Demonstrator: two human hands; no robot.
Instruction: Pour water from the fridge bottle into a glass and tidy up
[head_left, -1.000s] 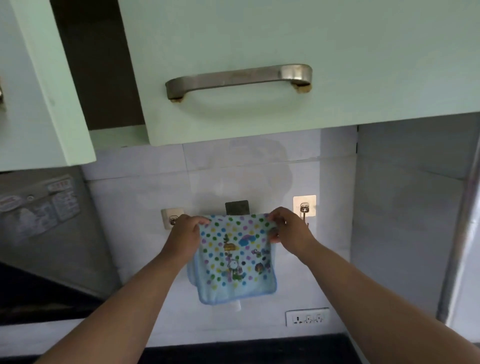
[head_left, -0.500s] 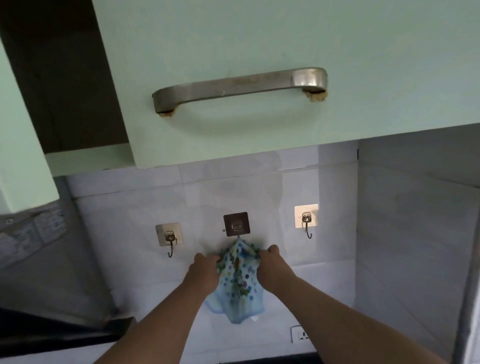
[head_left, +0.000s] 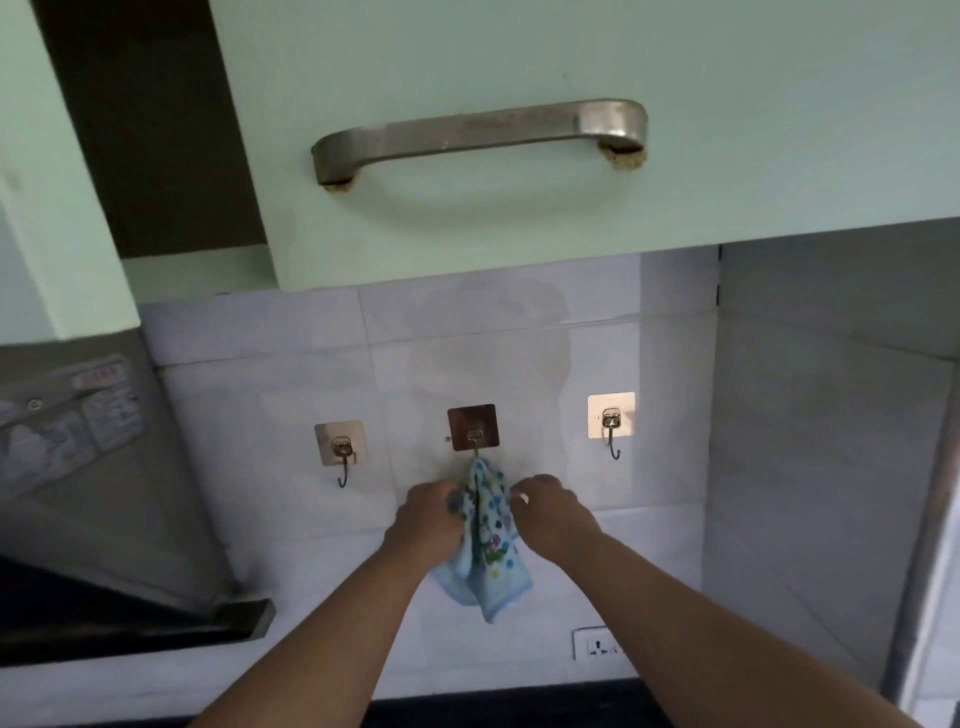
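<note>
A small blue towel (head_left: 491, 543) with coloured dots hangs bunched from the middle wall hook (head_left: 474, 428) on the white tiles. My left hand (head_left: 426, 519) grips the towel's left fold, fingers curled round the cloth. Against the towel's right edge, my right hand (head_left: 550, 514) has its fingers curled and pinches the cloth just below the hook. No bottle or glass is in view.
Bare hooks hang to the left (head_left: 340, 447) and right (head_left: 611, 423). A pale green cabinet door with a metal handle (head_left: 478, 135) juts out overhead. A steel range hood (head_left: 78, 493) fills the left. A wall socket (head_left: 597, 644) sits above the dark counter edge (head_left: 519, 701).
The towel was held spread flat between both hands; now it hangs bunched from the middle hook. Both hands have dropped and closed in on it.
</note>
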